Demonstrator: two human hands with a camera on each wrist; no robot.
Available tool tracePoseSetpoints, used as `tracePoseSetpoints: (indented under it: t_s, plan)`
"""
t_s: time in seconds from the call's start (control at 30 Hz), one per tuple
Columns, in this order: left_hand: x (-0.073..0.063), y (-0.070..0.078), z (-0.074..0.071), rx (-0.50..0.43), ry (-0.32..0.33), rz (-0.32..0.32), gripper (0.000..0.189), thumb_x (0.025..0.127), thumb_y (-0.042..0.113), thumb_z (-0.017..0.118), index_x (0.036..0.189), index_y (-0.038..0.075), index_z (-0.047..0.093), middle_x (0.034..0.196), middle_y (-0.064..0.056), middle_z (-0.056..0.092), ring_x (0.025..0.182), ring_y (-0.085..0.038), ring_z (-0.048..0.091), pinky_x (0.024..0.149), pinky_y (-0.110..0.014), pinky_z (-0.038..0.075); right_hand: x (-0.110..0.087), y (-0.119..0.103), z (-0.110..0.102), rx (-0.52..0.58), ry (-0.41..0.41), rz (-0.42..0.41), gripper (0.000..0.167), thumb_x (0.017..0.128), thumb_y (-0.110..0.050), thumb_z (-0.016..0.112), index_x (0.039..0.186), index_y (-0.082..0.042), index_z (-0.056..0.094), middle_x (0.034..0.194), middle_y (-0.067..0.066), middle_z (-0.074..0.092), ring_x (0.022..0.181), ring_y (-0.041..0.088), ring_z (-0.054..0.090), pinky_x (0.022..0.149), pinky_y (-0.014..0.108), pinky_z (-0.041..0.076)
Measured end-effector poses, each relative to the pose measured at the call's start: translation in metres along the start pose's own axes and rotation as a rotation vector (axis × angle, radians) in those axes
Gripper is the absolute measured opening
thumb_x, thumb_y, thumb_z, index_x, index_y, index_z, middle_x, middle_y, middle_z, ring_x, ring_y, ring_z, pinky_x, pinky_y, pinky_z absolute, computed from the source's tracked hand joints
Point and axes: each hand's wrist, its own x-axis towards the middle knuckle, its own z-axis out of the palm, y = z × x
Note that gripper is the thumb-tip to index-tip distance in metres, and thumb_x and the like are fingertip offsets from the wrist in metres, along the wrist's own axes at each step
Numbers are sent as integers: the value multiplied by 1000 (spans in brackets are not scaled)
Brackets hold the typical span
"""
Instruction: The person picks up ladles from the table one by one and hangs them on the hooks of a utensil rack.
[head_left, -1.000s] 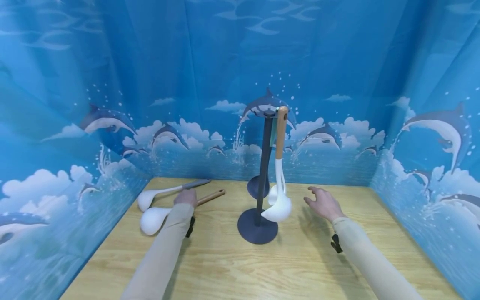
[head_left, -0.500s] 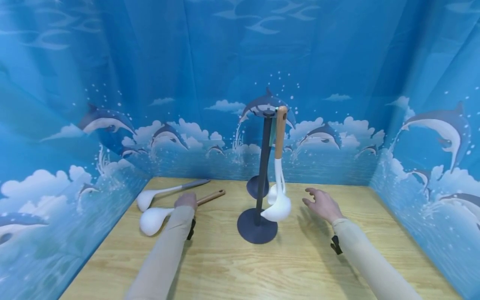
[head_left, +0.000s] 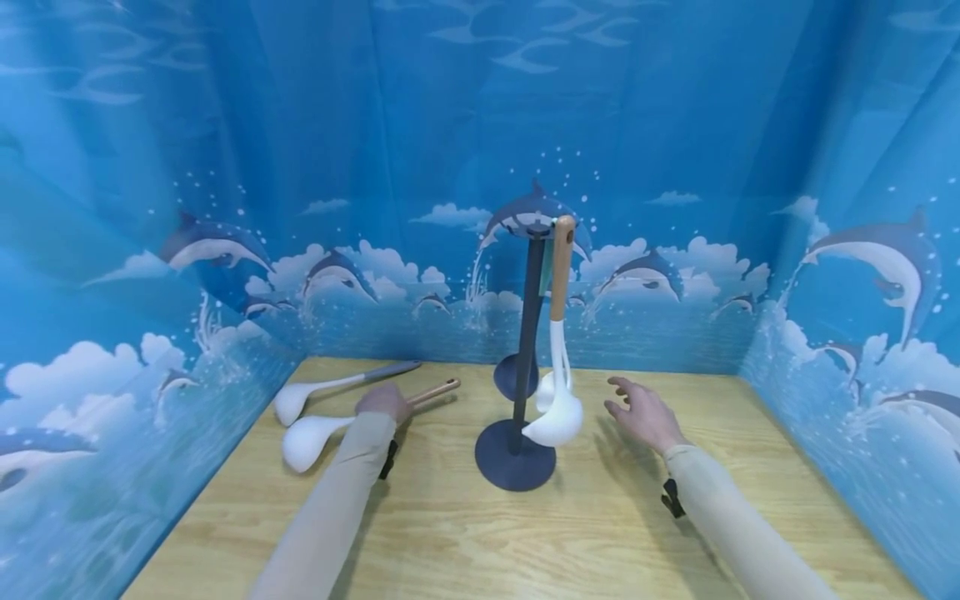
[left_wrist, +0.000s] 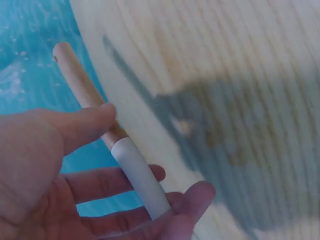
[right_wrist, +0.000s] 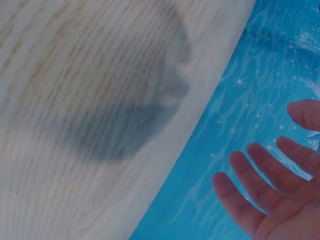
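Note:
My left hand (head_left: pixel 384 402) grips a white ladle (head_left: pixel 306 442) with a wooden handle (left_wrist: pixel 82 80) at the left of the table. In the left wrist view the thumb lies across the handle and the fingers curl under the white shaft (left_wrist: pixel 142 175). The handle end stands a little off the table, its shadow apart from it. Behind it lies another white ladle (head_left: pixel 292 402) with a grey handle. My right hand (head_left: pixel 647 417) hovers over the table to the right of the rack, fingers loosely bent, holding nothing; the right wrist view shows the fingers (right_wrist: pixel 265 185) spread apart.
A dark upright utensil rack (head_left: pixel 528 333) on a round base (head_left: pixel 515 467) stands mid-table. From it hang a white ladle (head_left: pixel 558 417) with a wooden handle, a dark ladle (head_left: pixel 510 375) and another white utensil (head_left: pixel 545 392) partly hidden. Blue dolphin-printed curtains (head_left: pixel 450 125) enclose the wooden table (head_left: pixel 465 533).
My left hand has closed on the wooden-handled ladle and lifted its handle end slightly, shifting a little right. The right hand stays nearly where it was.

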Motion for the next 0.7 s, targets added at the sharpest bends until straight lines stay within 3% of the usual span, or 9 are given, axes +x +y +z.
tracePoseSetpoints:
  t_s: [0.2,0.37,0.53,0.7]
  plan:
    - [-4,9,-6,-11,56,4,38,88,40,70,95,3,74,103,-20,71,90,-35,69,73,-47,57,0,-4,-1,6,18,-25,48,98,-28,57,140,-5,51,131,26,59,117,45,58,91,62,48]
    - [-8,18,-10,-7,76,24,32,87,30,72,98,-1,72,96,-20,71,80,-32,69,65,-45,58,-2,-5,0,11,20,-35,46,98,-26,58,138,-4,54,129,25,60,117,45,58,90,62,49]
    - [-8,30,-17,-29,90,55,31,94,24,52,93,-1,71,88,-19,67,71,-30,63,57,-43,53,-2,-3,2,7,35,-60,46,98,-28,58,137,-4,54,127,25,62,115,44,59,90,61,49]
    - [-9,36,-22,-16,203,127,47,100,26,36,80,-1,69,86,-24,68,75,-38,67,61,-48,55,-1,-2,3,14,45,-84,46,97,-27,59,136,-3,55,125,26,62,112,44,61,89,60,50]
